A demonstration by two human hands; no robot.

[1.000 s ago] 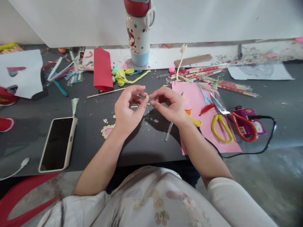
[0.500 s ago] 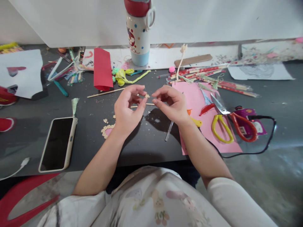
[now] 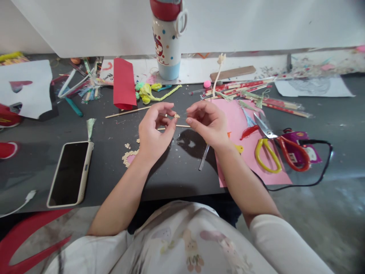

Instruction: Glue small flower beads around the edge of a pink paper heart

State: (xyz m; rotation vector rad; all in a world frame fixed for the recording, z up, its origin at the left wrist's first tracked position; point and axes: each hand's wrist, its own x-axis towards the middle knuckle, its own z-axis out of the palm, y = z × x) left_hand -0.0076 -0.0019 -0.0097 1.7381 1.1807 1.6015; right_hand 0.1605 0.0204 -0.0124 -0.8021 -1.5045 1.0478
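My left hand (image 3: 154, 131) is raised over the dark table (image 3: 114, 175) and pinches a tiny cream bead (image 3: 177, 116) between thumb and fingertips. My right hand (image 3: 208, 123) hovers a little to the right of it, its fingers curled into a pinch; what it holds is too small to make out. A ring of small cream beads (image 3: 128, 156) lies on the table below my left wrist. A thin wooden stick (image 3: 179, 126) lies between the hands.
A phone (image 3: 70, 173) lies at the left. Pink paper (image 3: 242, 133), yellow and red scissors (image 3: 273, 146) and a black cable (image 3: 322, 171) sit at the right. A dotted bottle (image 3: 167, 38), folded red paper (image 3: 123, 83) and loose sticks (image 3: 256, 93) lie behind.
My right hand has drawn slightly right and up, away from the left hand, so the fingertips no longer touch. The left hand keeps the bead in place.
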